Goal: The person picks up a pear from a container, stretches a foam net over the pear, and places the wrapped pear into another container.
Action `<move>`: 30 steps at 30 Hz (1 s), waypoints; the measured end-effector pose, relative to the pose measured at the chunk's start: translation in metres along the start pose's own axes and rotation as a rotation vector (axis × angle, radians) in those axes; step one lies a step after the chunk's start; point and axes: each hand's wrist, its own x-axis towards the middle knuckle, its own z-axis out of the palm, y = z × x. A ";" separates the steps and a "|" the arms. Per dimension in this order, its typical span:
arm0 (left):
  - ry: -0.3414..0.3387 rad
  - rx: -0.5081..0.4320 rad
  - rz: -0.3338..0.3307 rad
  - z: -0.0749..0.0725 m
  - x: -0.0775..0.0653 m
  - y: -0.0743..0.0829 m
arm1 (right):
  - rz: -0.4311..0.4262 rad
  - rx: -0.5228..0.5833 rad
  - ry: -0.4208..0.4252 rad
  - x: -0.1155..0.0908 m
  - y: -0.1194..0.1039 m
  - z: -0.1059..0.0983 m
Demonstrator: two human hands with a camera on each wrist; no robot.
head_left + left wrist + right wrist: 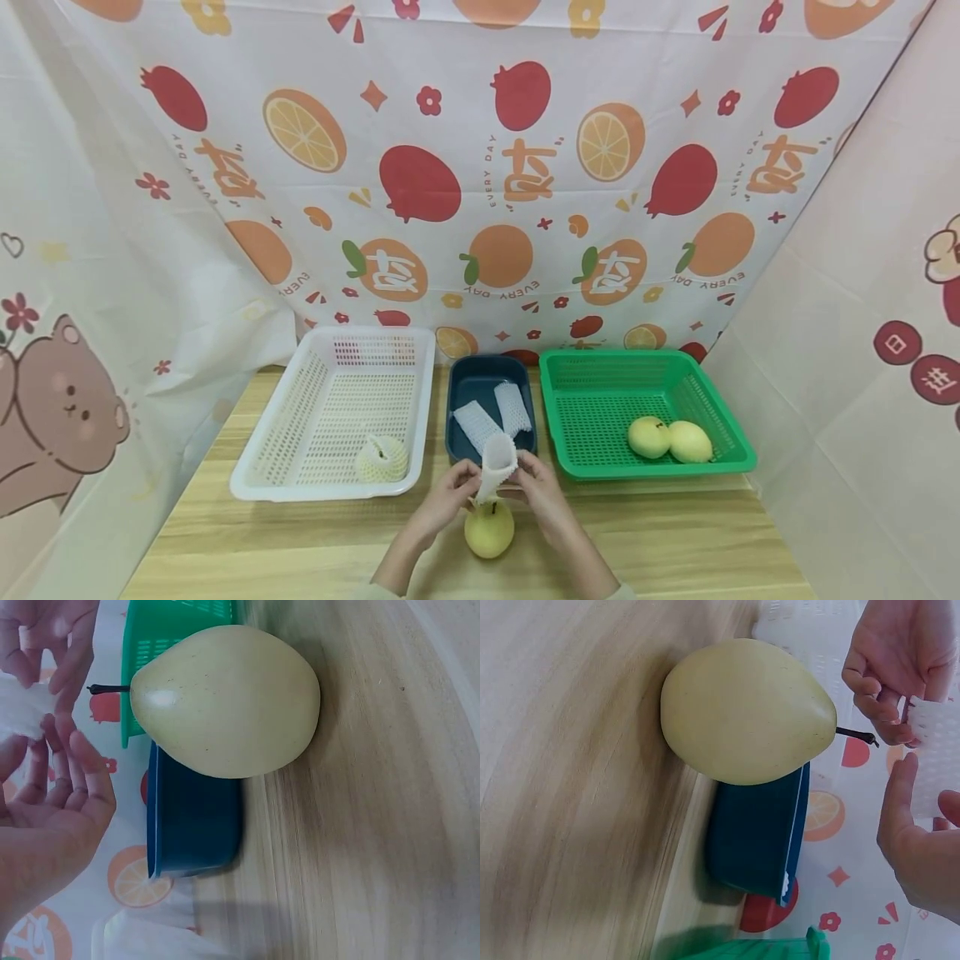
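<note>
A white foam net sleeve [497, 467] stands upright with its open end up, just above a yellow pear [489, 533] on the table. My left hand [444, 502] pinches the sleeve's left edge between thumb and fingers. On the opposite edge, my right hand [546, 503] pinches it too. The right wrist view shows the netting [936, 754] spread between both sets of fingers, apart from the pear [742, 712] and its dark stem. Two more foam sleeves [512, 408] lie in the dark blue tray [453, 375] behind my hands.
At the left, a white basket [270, 433] holds one pear [382, 458] wrapped in foam netting. A green basket [645, 471] at the right contains two bare pears [690, 442]. A printed cloth [480, 167] hangs behind the wooden table [675, 542].
</note>
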 end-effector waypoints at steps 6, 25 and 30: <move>0.093 -0.026 0.006 0.001 0.002 0.002 | 0.066 0.119 -0.005 0.000 0.001 0.000; 0.210 -0.046 0.050 0.005 0.007 0.001 | 0.305 0.388 -0.090 0.003 0.001 -0.007; 0.258 -0.151 0.047 0.010 0.009 0.006 | 0.268 0.443 -0.088 0.003 0.001 -0.006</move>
